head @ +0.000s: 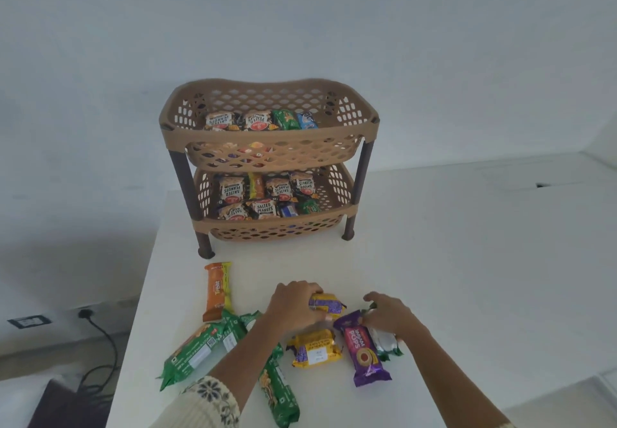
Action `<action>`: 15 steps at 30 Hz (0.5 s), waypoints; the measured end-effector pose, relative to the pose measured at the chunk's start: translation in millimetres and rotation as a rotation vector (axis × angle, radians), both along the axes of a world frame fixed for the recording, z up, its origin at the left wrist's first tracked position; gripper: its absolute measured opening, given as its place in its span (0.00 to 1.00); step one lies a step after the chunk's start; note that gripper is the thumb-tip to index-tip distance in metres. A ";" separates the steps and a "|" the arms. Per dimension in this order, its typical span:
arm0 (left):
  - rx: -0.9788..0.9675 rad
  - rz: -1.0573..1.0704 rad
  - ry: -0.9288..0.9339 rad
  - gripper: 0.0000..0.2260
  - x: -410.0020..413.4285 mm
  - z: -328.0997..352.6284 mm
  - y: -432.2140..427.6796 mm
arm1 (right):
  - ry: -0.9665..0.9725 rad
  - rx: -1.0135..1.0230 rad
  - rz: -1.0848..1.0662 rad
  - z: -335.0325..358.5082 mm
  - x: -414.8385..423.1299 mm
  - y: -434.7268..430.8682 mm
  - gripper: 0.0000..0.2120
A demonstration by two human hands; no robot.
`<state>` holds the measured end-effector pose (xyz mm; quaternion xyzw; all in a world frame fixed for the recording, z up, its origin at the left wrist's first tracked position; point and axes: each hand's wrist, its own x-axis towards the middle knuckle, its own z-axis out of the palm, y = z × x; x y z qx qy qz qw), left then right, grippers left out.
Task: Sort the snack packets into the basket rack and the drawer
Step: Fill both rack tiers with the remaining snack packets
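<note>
A tan two-tier basket rack (pixel 270 133) stands at the back of the white table (pixel 450 260). Both tiers hold salted-peanut packets and a few other snacks. Loose packets lie near the front edge: an orange biscuit pack (pixel 217 290), green packs (pixel 197 350), a yellow packet (pixel 315 349) and a purple biscuit pack (pixel 364 350). My left hand (pixel 293 304) grips a yellow-and-purple packet (pixel 329 305). My right hand (pixel 389 319) rests closed on a silver-green packet (pixel 387 344), just right of the purple pack. No drawer is in view.
The table's left edge runs close to the green packs. Beyond that edge, a wall socket (pixel 85 314) with a black cable sits low on the wall. A white ledge (pixel 541 177) lies at the far right.
</note>
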<state>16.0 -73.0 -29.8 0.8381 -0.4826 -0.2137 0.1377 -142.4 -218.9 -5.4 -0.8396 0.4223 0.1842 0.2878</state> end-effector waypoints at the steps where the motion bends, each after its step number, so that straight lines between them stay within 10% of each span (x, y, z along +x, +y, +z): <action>1: -0.020 0.026 -0.020 0.26 -1.1 1.1 1.2 | -0.011 -0.006 -0.007 0.7 -0.1 1.3 0.27; 15: -0.617 0.283 0.078 0.22 14.7 132.0 -28.2 | -0.652 -0.189 -0.128 130.1 50.2 -13.1 0.28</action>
